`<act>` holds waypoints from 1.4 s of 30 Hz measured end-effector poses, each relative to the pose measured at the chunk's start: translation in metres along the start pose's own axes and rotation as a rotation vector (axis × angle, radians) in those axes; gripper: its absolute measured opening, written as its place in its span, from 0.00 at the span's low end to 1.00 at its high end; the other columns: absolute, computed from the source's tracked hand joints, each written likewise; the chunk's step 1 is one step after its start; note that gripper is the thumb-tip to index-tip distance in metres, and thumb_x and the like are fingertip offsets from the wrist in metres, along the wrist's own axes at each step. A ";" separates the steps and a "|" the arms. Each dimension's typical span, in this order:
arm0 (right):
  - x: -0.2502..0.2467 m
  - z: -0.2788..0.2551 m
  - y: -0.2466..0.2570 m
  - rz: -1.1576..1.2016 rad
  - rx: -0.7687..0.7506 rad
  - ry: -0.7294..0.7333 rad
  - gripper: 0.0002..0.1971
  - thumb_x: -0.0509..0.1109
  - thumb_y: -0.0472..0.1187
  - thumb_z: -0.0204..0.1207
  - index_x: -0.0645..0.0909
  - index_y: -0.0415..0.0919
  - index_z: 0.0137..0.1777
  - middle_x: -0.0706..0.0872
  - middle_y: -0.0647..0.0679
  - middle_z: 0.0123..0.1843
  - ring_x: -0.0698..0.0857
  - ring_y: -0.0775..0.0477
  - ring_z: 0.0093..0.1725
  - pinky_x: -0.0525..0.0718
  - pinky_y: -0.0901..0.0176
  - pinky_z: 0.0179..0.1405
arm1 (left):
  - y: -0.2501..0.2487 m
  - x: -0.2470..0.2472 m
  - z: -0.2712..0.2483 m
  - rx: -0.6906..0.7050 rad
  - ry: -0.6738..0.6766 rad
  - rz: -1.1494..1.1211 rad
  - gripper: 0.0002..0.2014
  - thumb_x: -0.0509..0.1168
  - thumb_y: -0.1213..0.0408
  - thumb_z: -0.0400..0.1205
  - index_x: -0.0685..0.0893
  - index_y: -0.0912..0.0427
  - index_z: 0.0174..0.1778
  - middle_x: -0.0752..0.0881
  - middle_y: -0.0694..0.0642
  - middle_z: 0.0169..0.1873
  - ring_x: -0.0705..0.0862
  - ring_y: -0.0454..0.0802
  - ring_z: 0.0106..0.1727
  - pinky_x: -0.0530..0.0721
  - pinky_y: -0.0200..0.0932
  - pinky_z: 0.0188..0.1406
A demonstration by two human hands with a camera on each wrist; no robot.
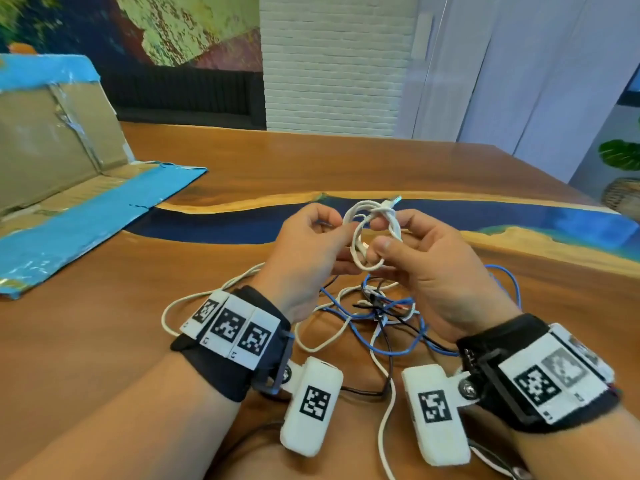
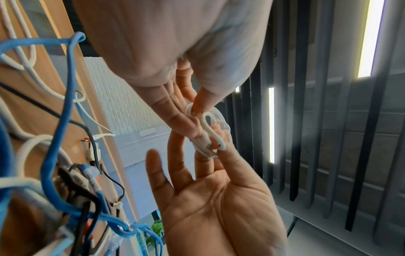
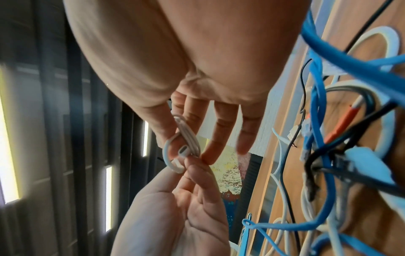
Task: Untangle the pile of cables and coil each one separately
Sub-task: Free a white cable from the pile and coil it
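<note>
A small white cable coil (image 1: 367, 233) with its plug ends sticking out is held above the wooden table (image 1: 311, 161). My left hand (image 1: 337, 230) pinches the coil's left side between thumb and fingers. My right hand (image 1: 381, 235) grips the right side; in the right wrist view its thumb passes through a loop of the coil (image 3: 186, 147), with the other fingers held straight. The left wrist view shows the coil (image 2: 210, 136) pinched by my left hand (image 2: 195, 110). Under both hands lies a tangle (image 1: 381, 313) of blue, white and black cables.
A flattened cardboard box (image 1: 62, 161) with blue tape lies at the far left of the table. A long white cable (image 1: 194, 299) loops out near my left wrist. A potted plant (image 1: 620, 157) stands beyond the table's right edge.
</note>
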State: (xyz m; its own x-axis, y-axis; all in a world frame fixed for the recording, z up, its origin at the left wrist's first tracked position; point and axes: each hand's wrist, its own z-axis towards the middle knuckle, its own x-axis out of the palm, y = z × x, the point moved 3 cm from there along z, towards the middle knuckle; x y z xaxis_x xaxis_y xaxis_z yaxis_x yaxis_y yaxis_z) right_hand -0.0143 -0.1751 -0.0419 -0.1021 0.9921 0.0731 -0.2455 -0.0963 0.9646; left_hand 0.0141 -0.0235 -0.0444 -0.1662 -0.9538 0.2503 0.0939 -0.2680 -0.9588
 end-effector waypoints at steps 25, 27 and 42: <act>0.005 -0.001 0.000 0.275 -0.020 -0.084 0.15 0.67 0.33 0.82 0.83 0.41 0.67 0.92 0.39 0.41 0.91 0.43 0.40 0.91 0.54 0.42 | -0.003 -0.005 0.003 -0.049 -0.008 -0.028 0.09 0.66 0.74 0.87 0.90 0.66 0.58 0.89 0.58 0.35 0.81 0.46 0.29 0.82 0.35 0.28; 0.004 0.000 0.000 0.277 -0.003 -0.075 0.16 0.65 0.32 0.84 0.81 0.40 0.70 0.92 0.37 0.42 0.91 0.42 0.38 0.91 0.55 0.39 | -0.004 -0.005 0.003 -0.058 0.079 0.042 0.11 0.64 0.75 0.87 0.91 0.65 0.59 0.87 0.57 0.34 0.78 0.45 0.29 0.79 0.35 0.28; -0.004 0.001 -0.001 0.130 0.081 -0.028 0.17 0.70 0.32 0.82 0.83 0.41 0.70 0.93 0.41 0.41 0.90 0.44 0.38 0.88 0.57 0.36 | -0.004 -0.006 0.003 0.040 0.093 0.032 0.08 0.73 0.73 0.80 0.92 0.64 0.54 0.88 0.62 0.42 0.82 0.55 0.40 0.78 0.38 0.34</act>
State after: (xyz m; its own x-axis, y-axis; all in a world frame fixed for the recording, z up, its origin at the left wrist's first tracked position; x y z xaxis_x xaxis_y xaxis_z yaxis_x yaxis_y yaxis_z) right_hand -0.0126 -0.1789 -0.0427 -0.1008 0.9736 0.2049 -0.1528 -0.2186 0.9638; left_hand 0.0173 -0.0173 -0.0417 -0.2529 -0.9457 0.2043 0.1398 -0.2446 -0.9595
